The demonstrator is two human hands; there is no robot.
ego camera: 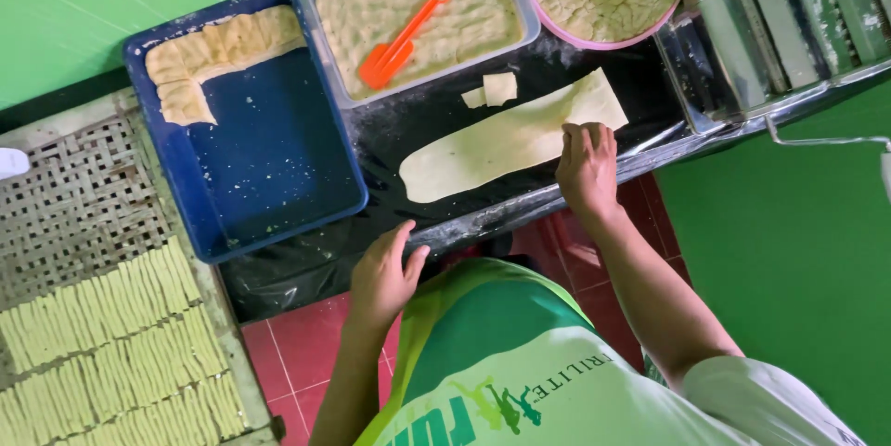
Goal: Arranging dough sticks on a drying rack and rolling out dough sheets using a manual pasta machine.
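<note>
A long, flat, pale dough sheet [492, 144] lies on the black plastic-covered tabletop [399, 130]. My right hand [587, 166] rests palm down on the sheet's right end, fingertips on the dough, gripping nothing. My left hand [385, 274] sits at the table's near edge with its fingers apart, holding nothing. Two small dough scraps [494, 90] lie just beyond the sheet.
A blue tray [269, 168] holds a dough strip along its far corner. A clear tray [515, 0] of dough has an orange scoop [401, 39] in it. A pink bowl [594, 38] of dough, a metal roller machine [780, 24] with crank [826, 141], and a woven rack [74, 195] of cut strips surround the table.
</note>
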